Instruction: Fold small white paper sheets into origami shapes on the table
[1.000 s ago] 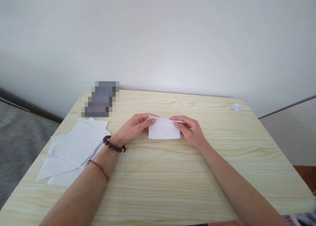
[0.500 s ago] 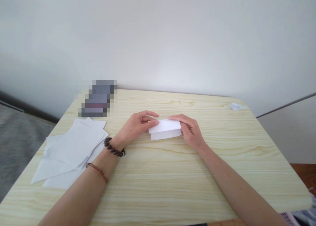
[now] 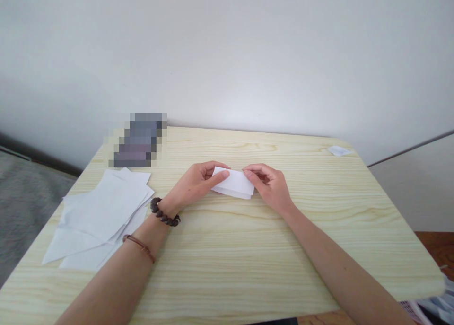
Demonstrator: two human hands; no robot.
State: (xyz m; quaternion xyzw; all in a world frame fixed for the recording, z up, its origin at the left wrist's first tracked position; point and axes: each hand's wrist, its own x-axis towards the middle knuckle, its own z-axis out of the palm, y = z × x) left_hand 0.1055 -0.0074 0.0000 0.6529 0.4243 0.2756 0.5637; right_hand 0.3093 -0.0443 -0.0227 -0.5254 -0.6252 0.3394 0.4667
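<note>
A small folded sheet of white paper (image 3: 234, 182) is held between both hands, over the middle of the table. My left hand (image 3: 198, 180) pinches its left end, thumb on top and fingers behind. At the right end, my right hand (image 3: 267, 180) grips the upper corner between thumb and curled fingers. A narrow strip of the lower layer shows below the upper flap. Dark beads and a thin brown band circle my left wrist and forearm.
Loose white sheets (image 3: 102, 206) lie overlapped on the left of the wood-grain table (image 3: 227, 259). Behind them is a blurred-out dark rectangular object (image 3: 136, 140). A small folded white paper piece (image 3: 338, 150) rests near the far right corner. A pale wall (image 3: 227, 55) stands along the back edge.
The folded paper has tilted, its right end lower, and less of its lower layer shows. My right thumb has moved onto the paper's front near the top edge. My left hand keeps its hold.
</note>
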